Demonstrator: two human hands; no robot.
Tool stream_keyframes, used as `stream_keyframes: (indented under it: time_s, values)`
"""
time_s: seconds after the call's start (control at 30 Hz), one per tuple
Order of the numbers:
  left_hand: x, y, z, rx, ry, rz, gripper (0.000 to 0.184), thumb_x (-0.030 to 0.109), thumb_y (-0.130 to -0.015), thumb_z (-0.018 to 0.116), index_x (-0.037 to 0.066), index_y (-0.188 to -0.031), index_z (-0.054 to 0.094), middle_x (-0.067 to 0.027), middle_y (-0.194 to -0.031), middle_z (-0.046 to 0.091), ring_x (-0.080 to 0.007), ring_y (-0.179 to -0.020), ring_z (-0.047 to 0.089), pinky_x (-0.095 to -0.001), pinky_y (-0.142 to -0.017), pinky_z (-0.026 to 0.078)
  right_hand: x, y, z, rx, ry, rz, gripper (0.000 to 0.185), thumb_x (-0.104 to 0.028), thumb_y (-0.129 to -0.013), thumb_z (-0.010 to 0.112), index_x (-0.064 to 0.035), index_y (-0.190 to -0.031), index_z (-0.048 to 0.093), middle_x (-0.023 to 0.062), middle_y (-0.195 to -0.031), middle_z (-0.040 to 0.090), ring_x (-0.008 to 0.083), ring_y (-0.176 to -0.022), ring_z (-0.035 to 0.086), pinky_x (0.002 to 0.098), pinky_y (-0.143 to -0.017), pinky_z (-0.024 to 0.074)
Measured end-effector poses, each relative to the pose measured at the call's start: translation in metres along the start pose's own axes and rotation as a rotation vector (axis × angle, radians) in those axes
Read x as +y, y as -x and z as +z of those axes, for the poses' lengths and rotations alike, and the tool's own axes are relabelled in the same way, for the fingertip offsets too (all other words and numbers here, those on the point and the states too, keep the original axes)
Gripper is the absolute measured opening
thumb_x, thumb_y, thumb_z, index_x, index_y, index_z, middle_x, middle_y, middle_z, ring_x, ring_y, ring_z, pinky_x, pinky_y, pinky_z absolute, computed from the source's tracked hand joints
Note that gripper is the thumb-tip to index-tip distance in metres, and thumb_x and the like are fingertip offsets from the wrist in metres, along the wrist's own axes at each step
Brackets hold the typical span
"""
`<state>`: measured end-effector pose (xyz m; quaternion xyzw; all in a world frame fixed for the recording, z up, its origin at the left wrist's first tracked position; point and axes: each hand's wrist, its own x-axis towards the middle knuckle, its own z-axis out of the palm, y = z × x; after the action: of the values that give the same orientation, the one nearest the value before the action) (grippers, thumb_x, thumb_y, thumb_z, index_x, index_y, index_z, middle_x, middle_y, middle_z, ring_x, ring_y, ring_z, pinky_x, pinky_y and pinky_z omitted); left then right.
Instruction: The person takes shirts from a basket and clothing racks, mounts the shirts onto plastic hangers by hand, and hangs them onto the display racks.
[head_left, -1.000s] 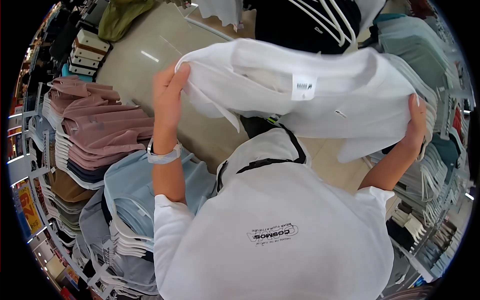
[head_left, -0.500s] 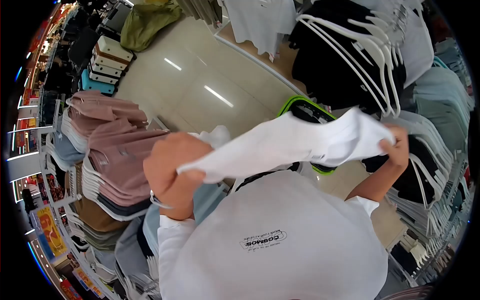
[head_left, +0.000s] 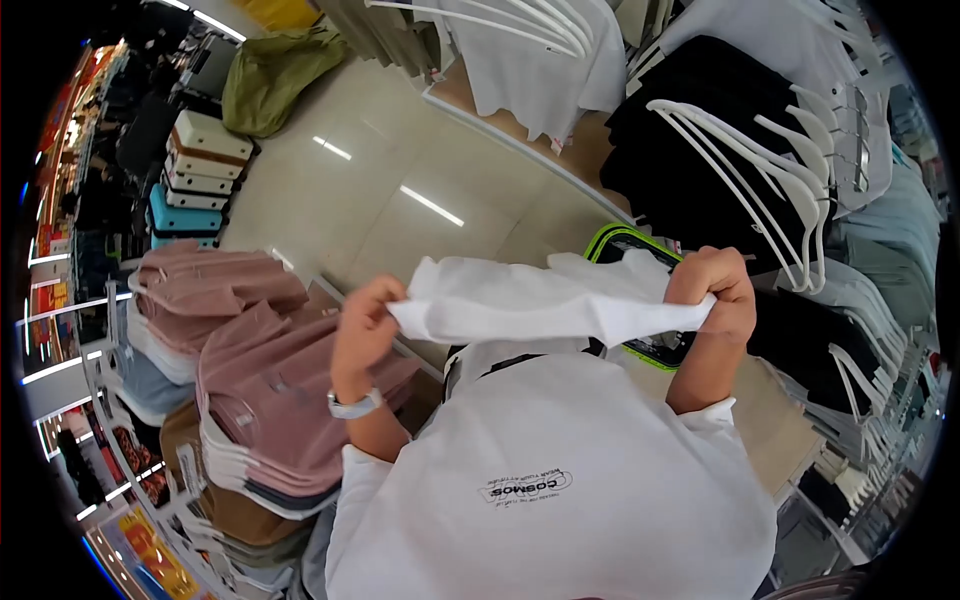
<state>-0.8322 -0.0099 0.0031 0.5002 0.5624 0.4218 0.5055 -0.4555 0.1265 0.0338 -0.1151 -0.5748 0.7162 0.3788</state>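
A white garment (head_left: 540,312) is stretched sideways in front of my chest, its upper part gathered into a narrow band. My left hand (head_left: 368,325), with a light band on the wrist, pinches the band's left end. The right end is gripped in the closed fingers of my right hand (head_left: 715,290). Loose cloth lies behind the band, above the white shirt I wear. Partly behind the garment and my right hand is a black basket with a bright green rim (head_left: 612,232).
Pink shirts (head_left: 270,385) hang on a rack at the left, with stacked cases (head_left: 200,160) beyond. Black garments (head_left: 690,150) on white hangers (head_left: 790,190) hang at the upper right. A low display edge (head_left: 530,150) crosses the floor (head_left: 390,170).
The white garment has gone from spread wide to a gathered, roughly level band nearer my chest. My hands have come closer together, still holding it. The view has shifted.
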Motion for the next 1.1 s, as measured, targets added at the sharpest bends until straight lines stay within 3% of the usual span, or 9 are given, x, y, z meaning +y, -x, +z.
stream_keyframes:
  time_s: [0.07, 0.17, 0.23, 0.33, 0.57, 0.67, 0.73, 0.9, 1.1]
  values:
    - [-0.016, -0.018, -0.001, -0.184, 0.081, -0.065, 0.033, -0.006, -0.057, 0.031, -0.001, -0.082, 0.052, -0.0015, -0.077, 0.049, -0.0082, -0.072, 0.043, -0.0199, -0.062, 0.036, 0.003, -0.029, 0.017, -0.024, -0.018, 0.008, 0.017, -0.008, -0.050, 0.053, 0.0047, -0.061, 0.055, 0.0056, -0.052, 0.053, 0.0103, -0.039, 0.042, 0.0240, -0.039, 0.0263]
    - [-0.030, -0.054, -0.018, -0.345, 0.189, -0.017, 0.015, 0.008, -0.070, 0.049, -0.001, -0.081, 0.052, -0.0025, -0.076, 0.049, -0.0092, -0.071, 0.046, -0.0228, -0.059, 0.035, 0.017, -0.059, 0.034, 0.040, -0.054, 0.007, 0.018, -0.007, -0.049, 0.051, 0.0056, -0.062, 0.054, 0.0066, -0.052, 0.053, 0.0103, -0.040, 0.041, 0.0236, -0.039, 0.0261]
    - [-0.030, -0.075, -0.032, -0.375, 0.265, 0.046, 0.034, 0.030, -0.073, 0.066, 0.000, -0.080, 0.054, -0.0048, -0.067, 0.051, -0.0127, -0.061, 0.047, -0.0269, -0.054, 0.035, 0.023, -0.078, 0.045, 0.156, -0.050, -0.024, 0.018, -0.006, -0.050, 0.051, 0.0064, -0.062, 0.054, 0.0091, -0.053, 0.054, 0.0112, -0.040, 0.042, 0.0233, -0.039, 0.0283]
    - [-0.007, -0.110, -0.065, -0.424, -0.307, 0.311, 0.023, 0.020, -0.071, 0.067, 0.001, -0.078, 0.057, -0.0082, -0.060, 0.052, -0.0196, -0.051, 0.048, -0.0286, -0.049, 0.036, 0.029, -0.115, 0.066, 0.265, -0.093, -0.068, 0.007, -0.001, -0.052, 0.053, 0.0041, -0.055, 0.049, 0.0135, -0.049, 0.053, 0.0194, -0.036, 0.047, 0.0263, -0.037, 0.0372]
    - [-0.019, -0.181, -0.112, -0.187, -0.299, 0.497, 0.004, 0.000, -0.063, 0.058, 0.002, -0.067, 0.056, -0.0137, -0.057, 0.053, -0.0274, -0.049, 0.050, -0.0296, -0.045, 0.036, 0.040, -0.159, 0.103, 0.403, 0.022, -0.177, 0.005, 0.000, -0.050, 0.054, 0.0022, -0.052, 0.050, 0.0106, -0.044, 0.050, 0.0195, -0.035, 0.048, 0.0253, -0.034, 0.0337]
    - [-0.016, -0.205, -0.136, -0.175, -0.358, 0.361, 0.009, -0.002, -0.060, 0.049, 0.001, -0.066, 0.055, -0.0131, -0.056, 0.050, -0.0229, -0.048, 0.048, -0.0290, -0.045, 0.035, 0.052, -0.153, 0.106, 0.480, 0.025, -0.249, 0.009, -0.002, -0.053, 0.057, 0.0015, -0.054, 0.049, 0.0097, -0.046, 0.050, 0.0180, -0.034, 0.045, 0.0261, -0.034, 0.0327]
    - [-0.010, -0.219, -0.150, -0.496, -0.165, 0.135, 0.014, -0.001, -0.060, 0.042, -0.003, -0.068, 0.054, -0.0097, -0.056, 0.045, -0.0163, -0.048, 0.042, -0.0277, -0.046, 0.031, 0.061, -0.144, 0.105, 0.731, -0.070, -0.239, 0.013, -0.007, -0.052, 0.056, 0.0040, -0.059, 0.052, 0.0125, -0.055, 0.055, 0.0210, -0.045, 0.052, 0.0306, -0.044, 0.0430]
    - [0.005, -0.249, -0.160, -0.683, 0.196, -0.027, 0.011, 0.002, -0.066, 0.042, -0.005, -0.069, 0.050, -0.0040, -0.057, 0.038, -0.0106, -0.052, 0.033, -0.0269, -0.047, 0.027, 0.064, -0.165, 0.080, 0.801, 0.413, 0.162, 0.016, -0.012, -0.059, 0.055, 0.0016, -0.063, 0.048, 0.0026, -0.061, 0.043, 0.0122, -0.058, 0.038, 0.0239, -0.053, 0.0270]
    - [0.059, -0.279, -0.143, -0.724, 0.154, -0.073, 0.008, 0.001, -0.073, 0.042, -0.003, -0.070, 0.047, -0.0017, -0.056, 0.035, -0.0086, -0.052, 0.030, -0.0268, -0.046, 0.025, 0.076, -0.266, 0.032, 0.859, 0.834, 0.117, 0.027, -0.005, -0.070, 0.064, 0.0022, -0.095, 0.056, 0.0067, -0.093, 0.056, 0.0168, -0.087, 0.054, 0.0275, -0.082, 0.0425]
